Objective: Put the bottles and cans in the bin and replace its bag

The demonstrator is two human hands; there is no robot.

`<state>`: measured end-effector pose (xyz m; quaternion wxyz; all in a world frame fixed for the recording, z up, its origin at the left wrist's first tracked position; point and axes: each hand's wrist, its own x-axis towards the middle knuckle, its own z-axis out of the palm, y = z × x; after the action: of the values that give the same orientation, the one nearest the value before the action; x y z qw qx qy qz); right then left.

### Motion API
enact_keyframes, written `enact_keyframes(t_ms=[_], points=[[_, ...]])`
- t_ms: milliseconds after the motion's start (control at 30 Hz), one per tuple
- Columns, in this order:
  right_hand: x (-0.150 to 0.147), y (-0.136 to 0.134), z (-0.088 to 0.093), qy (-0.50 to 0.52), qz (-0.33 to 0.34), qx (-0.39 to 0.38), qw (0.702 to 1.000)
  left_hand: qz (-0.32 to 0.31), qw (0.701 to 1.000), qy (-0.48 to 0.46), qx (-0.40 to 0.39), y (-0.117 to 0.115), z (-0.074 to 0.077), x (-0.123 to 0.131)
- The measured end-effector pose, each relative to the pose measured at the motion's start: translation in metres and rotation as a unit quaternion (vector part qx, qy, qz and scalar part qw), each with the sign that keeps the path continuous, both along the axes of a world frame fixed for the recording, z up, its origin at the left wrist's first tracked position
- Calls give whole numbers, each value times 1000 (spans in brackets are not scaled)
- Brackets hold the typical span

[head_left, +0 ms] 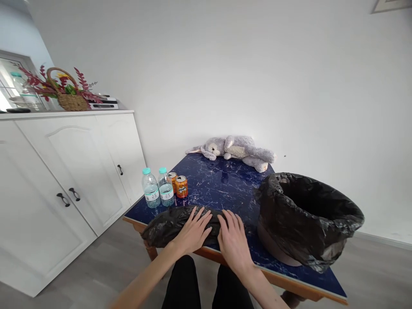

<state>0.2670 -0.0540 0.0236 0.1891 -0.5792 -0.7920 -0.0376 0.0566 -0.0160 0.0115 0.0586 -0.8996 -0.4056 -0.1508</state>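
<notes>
A crumpled black plastic bag [164, 224] lies along the near edge of the dark blue marble-patterned table [222, 180]. My left hand [192, 231] rests flat on the bag with its fingers spread. My right hand [234, 241] lies flat beside it, fingers stretched out, touching the bag's right end and the tabletop. Neither hand grips anything. To the right stands a round bin [309, 219] lined with a black bag, tilted a little, its mouth open.
Two water bottles [157, 188] and two orange cans [180, 186] stand at the table's left edge. A grey plush toy [236, 150] lies at the far end by the wall. A white cabinet [64, 171] with a flower basket [67, 92] stands on the left.
</notes>
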Motion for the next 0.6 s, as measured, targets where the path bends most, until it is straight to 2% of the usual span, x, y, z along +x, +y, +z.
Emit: enact_keyframes(t_ms=[67, 167, 333, 500, 600], points=[[-6, 3, -13, 3, 23, -19, 1000, -3, 1000, 4, -27, 7, -7, -4], [-3, 17, -28, 2, -11, -85, 996, 25, 998, -7, -52, 11, -12, -16], [12, 36, -38, 25, -25, -128, 991, 113, 993, -13, -38, 7, -17, -67], [18, 41, -42, 46, 3, -144, 989, 132, 990, -11, 42, -16, -13, -123], [23, 49, -40, 45, 27, -157, 986, 131, 991, -5, 42, -39, -6, -147]])
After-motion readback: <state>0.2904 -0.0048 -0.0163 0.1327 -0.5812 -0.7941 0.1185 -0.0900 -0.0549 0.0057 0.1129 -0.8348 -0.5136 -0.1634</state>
